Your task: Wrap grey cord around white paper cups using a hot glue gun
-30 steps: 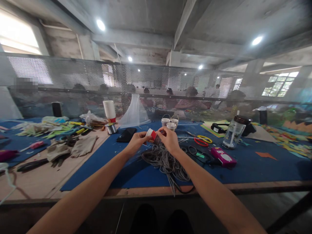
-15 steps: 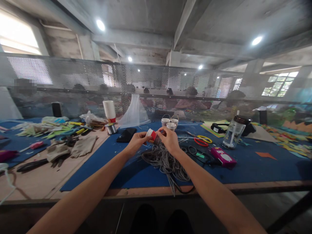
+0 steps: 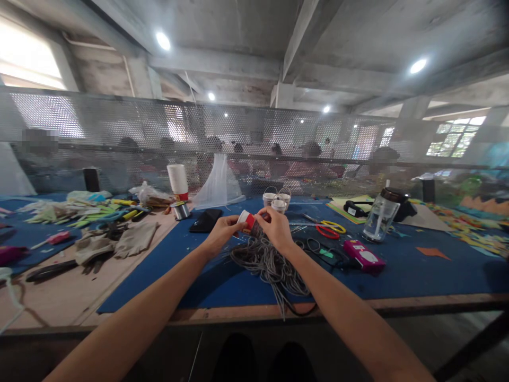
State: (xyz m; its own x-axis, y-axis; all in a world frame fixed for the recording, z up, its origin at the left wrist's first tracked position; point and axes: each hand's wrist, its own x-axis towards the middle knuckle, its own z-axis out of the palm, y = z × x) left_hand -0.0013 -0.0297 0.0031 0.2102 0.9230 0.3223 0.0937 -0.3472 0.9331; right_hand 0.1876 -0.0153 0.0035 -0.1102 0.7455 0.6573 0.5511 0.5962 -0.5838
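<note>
My left hand [image 3: 221,233] is closed round the rim end of a small paper cup [image 3: 248,219], white inside and red outside, tipped on its side above the table. Grey cord [image 3: 274,265] lies in a loose tangled heap just below, and a brownish-grey band of it seems to cover the cup's base end. Pinched fingers of my right hand [image 3: 276,225] are at that end, on the cord; the exact fingertip contact is hidden. Behind my hands stand three small cord-wrapped cups with looped handles [image 3: 278,200].
Left of my hands are a black phone [image 3: 205,220], a wire spool [image 3: 181,210] and stacked paper cups [image 3: 177,180]. Scissors [image 3: 330,228], a magenta device [image 3: 363,256] and a glass bottle [image 3: 380,215] lie or stand right. A perforated metal screen [image 3: 254,127] closes the back.
</note>
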